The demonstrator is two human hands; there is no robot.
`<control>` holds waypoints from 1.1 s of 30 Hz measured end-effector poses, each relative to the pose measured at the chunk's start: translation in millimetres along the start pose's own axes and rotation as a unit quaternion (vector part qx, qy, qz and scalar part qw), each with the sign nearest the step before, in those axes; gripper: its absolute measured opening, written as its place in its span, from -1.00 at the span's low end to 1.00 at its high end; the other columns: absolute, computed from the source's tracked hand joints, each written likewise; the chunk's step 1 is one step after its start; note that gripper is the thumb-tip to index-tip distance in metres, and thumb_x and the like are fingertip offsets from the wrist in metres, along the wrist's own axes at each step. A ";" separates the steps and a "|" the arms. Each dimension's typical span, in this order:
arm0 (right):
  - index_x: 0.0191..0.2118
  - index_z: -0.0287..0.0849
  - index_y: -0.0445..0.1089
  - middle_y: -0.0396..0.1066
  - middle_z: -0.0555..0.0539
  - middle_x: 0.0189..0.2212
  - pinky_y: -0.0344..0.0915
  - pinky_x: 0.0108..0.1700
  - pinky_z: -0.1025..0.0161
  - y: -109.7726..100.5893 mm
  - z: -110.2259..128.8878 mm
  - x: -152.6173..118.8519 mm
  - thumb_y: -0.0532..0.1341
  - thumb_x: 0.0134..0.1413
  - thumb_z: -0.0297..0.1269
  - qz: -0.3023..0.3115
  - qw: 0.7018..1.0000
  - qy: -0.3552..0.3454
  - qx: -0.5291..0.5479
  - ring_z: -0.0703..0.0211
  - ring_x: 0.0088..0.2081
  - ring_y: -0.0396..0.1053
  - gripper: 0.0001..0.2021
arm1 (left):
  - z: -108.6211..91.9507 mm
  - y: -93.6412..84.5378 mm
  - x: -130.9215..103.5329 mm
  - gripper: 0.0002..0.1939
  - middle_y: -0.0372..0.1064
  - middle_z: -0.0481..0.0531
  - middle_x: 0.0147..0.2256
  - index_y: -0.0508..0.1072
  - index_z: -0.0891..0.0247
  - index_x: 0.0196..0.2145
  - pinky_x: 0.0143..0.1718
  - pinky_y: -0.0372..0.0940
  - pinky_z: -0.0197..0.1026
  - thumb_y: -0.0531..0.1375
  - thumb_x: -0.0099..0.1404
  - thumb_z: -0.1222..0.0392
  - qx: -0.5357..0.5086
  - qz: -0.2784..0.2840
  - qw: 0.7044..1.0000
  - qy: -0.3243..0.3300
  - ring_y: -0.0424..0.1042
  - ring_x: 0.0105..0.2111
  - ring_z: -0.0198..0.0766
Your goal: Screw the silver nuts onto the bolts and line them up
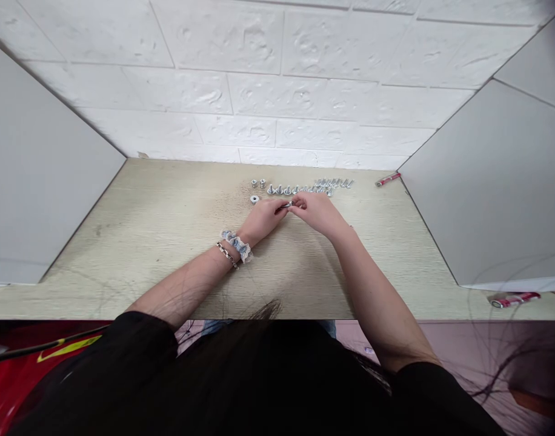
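A small silvery bolt (286, 205) spans the gap between my two hands, just above the wooden board. My left hand (263, 218) is closed around one end of it. The fingertips of my right hand (314, 211) pinch its other end, and the detail there is too small to make out. Just beyond my hands stands a row of bolts with washers (279, 190), partly hidden by my right hand. A loose washer-like ring (254, 198) lies near my left hand. Two small nut-like pieces (258, 183) sit behind it.
Behind the row lies a group of thin screws (334, 183). A red tube-like item (388, 179) rests at the back right, and another red item (516, 300) at the front right. Grey panels (500, 188) flank the board, with a white brick wall (277, 97) behind.
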State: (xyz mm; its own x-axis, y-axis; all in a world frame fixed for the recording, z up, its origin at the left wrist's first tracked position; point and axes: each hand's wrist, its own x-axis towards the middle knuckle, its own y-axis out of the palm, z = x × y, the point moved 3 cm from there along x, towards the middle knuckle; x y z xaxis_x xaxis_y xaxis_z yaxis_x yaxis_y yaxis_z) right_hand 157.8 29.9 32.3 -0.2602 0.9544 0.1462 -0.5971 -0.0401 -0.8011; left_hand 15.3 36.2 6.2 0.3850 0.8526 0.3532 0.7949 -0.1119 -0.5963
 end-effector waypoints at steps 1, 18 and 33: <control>-0.32 -0.14 0.46 0.51 -0.05 -0.38 0.28 -0.22 0.19 -0.7 0.0 0.8 0.21 0.03 -0.36 -0.006 1.000 -0.008 0.006 0.13 -0.29 0.42 -0.90 | -1.5 -0.9 0.2 -0.82 0.41 0.00 -0.47 0.55 0.24 -0.27 -0.25 0.16 -0.26 0.14 0.22 0.27 0.002 -0.005 1.000 -0.001 0.31 -0.44 -0.29; -0.14 -0.09 0.48 0.51 -0.04 -0.31 0.23 -0.17 0.22 0.0 3.1 3.8 0.08 0.15 -0.45 -0.035 0.986 -0.137 -0.085 0.13 -0.23 0.40 -0.72 | 1.3 -0.5 4.3 -0.76 0.43 0.02 -0.40 0.48 0.33 -0.23 -0.21 0.25 -0.28 0.01 0.34 0.26 0.052 0.008 0.999 0.005 0.39 -0.33 -0.30; -0.43 -0.17 0.32 0.38 -0.05 -0.47 0.07 -0.37 0.26 -1.5 6.6 0.5 0.01 0.21 0.00 -0.049 0.991 -0.051 -0.113 0.17 -0.40 0.27 -0.63 | -5.9 2.6 -1.6 -0.74 0.47 0.06 -0.35 0.48 0.32 -0.28 -0.21 0.28 -0.25 0.01 0.35 0.19 0.055 -0.001 0.993 0.105 0.42 -0.30 -0.30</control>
State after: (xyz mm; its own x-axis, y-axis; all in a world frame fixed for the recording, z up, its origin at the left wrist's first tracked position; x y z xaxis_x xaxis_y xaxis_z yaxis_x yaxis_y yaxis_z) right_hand 153.6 28.5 37.4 -0.2916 0.9150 0.2787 -0.4409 0.1300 -0.8881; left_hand 19.5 31.5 8.4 0.4823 0.7257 0.4906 0.7443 -0.0443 -0.6663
